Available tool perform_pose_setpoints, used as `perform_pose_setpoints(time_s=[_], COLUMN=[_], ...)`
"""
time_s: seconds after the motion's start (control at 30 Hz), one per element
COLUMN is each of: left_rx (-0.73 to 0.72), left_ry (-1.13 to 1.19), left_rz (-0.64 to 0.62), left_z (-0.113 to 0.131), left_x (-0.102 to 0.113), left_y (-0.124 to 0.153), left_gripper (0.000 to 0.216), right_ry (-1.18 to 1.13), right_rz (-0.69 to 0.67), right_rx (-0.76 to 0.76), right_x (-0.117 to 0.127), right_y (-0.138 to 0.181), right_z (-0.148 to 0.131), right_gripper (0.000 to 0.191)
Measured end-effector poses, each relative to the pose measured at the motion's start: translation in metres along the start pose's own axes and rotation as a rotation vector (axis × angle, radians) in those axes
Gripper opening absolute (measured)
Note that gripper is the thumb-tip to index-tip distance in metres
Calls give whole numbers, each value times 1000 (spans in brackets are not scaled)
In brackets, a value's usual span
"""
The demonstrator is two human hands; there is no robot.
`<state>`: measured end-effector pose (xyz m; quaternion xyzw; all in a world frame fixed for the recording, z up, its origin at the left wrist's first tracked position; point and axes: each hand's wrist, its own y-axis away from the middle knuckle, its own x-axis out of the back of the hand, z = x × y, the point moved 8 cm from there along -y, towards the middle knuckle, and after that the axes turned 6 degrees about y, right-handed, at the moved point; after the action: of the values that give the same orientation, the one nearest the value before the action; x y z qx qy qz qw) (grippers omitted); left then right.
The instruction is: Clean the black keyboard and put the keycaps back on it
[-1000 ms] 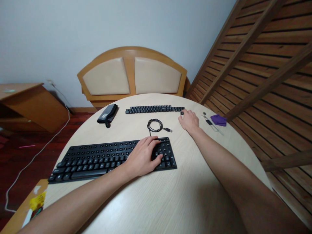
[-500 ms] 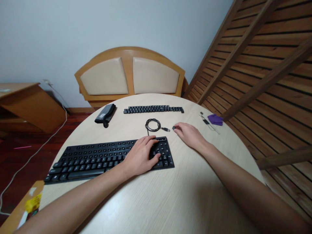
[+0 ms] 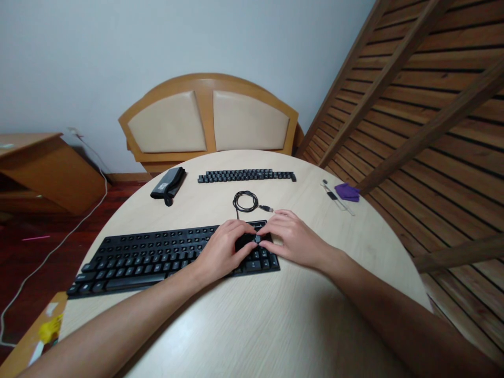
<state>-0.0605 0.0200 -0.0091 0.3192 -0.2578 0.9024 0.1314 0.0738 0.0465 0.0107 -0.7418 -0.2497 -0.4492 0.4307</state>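
Observation:
A black keyboard (image 3: 157, 251) lies near the front of the round table, with bare key posts in its upper rows and keycaps on its lower rows. My right hand (image 3: 297, 239) is over its right end, thumb and forefinger closed around a small dark keycap (image 3: 258, 239). On the keyboard's number-pad side rests my left hand (image 3: 222, 249). Its thumb and forefinger are apart, their tips close to the keycap from the left; whether they touch it I cannot tell. The spot under the fingertips is partly hidden.
Loose keycaps (image 3: 246, 176) stand in rows farther back. A coiled USB cable (image 3: 246, 202) lies behind the keyboard. A dark folded pouch (image 3: 169, 185) is at the left, and a purple cloth (image 3: 347, 192) with a thin wire tool (image 3: 339, 200) at the right.
My right hand has moved left and toward me with the keycap, from bare table onto the keyboard. My left hand has stayed there, its fingertips now close to the keycap.

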Motion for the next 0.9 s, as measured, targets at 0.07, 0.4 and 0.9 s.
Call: perform_pose_setpoints(time_s=[0.07,0.4,0.9], left_rx=[-3,-3,-6], left_ry=[6,-4,-82], left_rz=[3,14,-49], left_z=[0,-3,0], left_x=[1,-1,-5], left_y=[0,1,1], left_gripper=[14,7,7], right_ry=[-41,-202,-352], right_rz=[16,59,-104], right_rx=[-14,-62,-135], right_x=[-2,-7,-10], right_y=[0,0,4], right_z=[0,3,19], right_gripper=[12,14,15])
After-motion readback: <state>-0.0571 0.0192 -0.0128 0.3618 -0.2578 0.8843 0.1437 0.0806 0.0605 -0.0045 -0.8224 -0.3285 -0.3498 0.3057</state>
